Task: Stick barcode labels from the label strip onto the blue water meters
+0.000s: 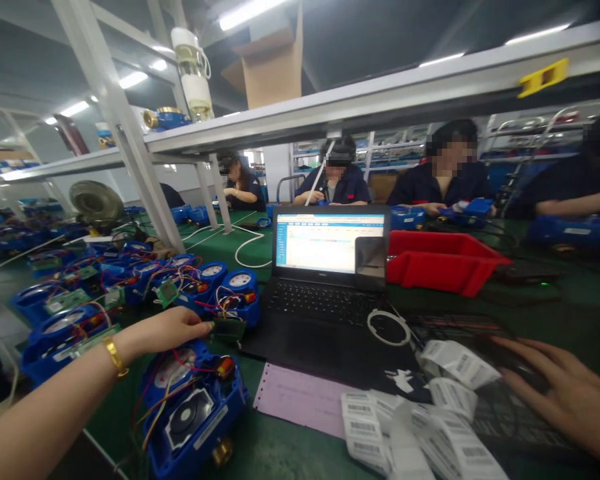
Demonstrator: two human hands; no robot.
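My left hand (173,329) pinches a small green circuit board (229,328) that hangs by thin wires over an open blue water meter (193,403) near the table's front edge. A gold bracelet sits on that wrist. My right hand (565,390) lies flat, fingers spread, on a dark keyboard (510,420) at the front right and holds nothing. A strip of white barcode labels (420,413) curls between the two hands. An open black laptop (325,267) with a lit screen stands just behind.
Several more open blue meters (130,283) with wired boards crowd the green table at left. A red bin (443,261), a white tape ring (389,327) and a pink sheet (300,397) lie around the laptop. Several people in dark uniforms sit across the table under a white shelf (380,100).
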